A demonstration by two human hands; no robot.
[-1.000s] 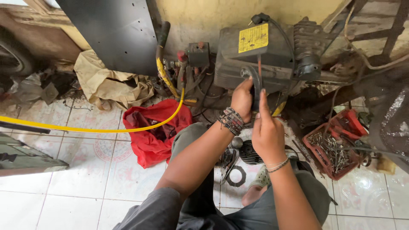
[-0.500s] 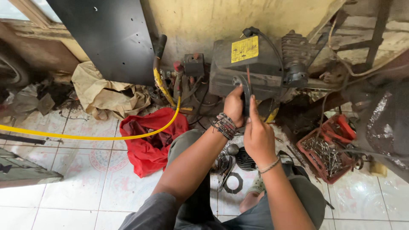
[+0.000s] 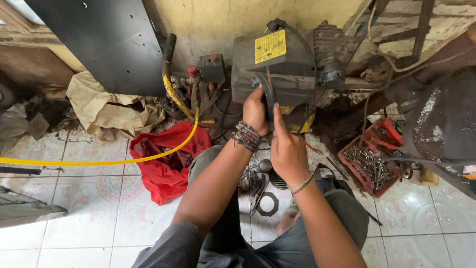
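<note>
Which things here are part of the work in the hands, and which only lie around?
In use: left hand; right hand; curved black rubber belt; dark grey metal machine.

Lying about: crumpled red cloth; yellow hose; red nail tray; beige sack.

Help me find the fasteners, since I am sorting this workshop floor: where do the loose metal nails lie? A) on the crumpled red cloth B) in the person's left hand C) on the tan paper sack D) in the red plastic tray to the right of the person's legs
D: the loose metal nails fill the red plastic tray on the tiled floor, right of the person's legs, while the crumpled red cloth carries none.
</note>
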